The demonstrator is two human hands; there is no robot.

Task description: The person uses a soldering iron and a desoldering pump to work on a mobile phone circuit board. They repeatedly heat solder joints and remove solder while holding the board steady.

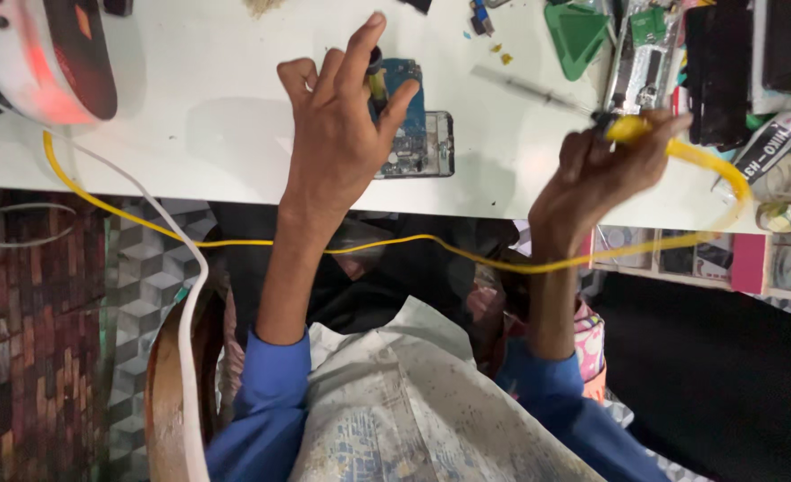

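The left hand [337, 134] is reaching up over the white tabletop [199, 107], fingers spread, thumb and forefinger pinching a small dark tool [375, 67] above an opened phone [418, 134]; its blue circuit board is lying exposed. The right hand [596, 174] is clamping a blurred yellow-handled tool [632, 129], its yellow cable [431, 243] trailing across the lap.

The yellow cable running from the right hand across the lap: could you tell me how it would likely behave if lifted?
The yellow cable is probably floppy: it sags in a long curve below the table edge. It looks thin, so likely light. Held by the right hand, it would probably trail and swing.
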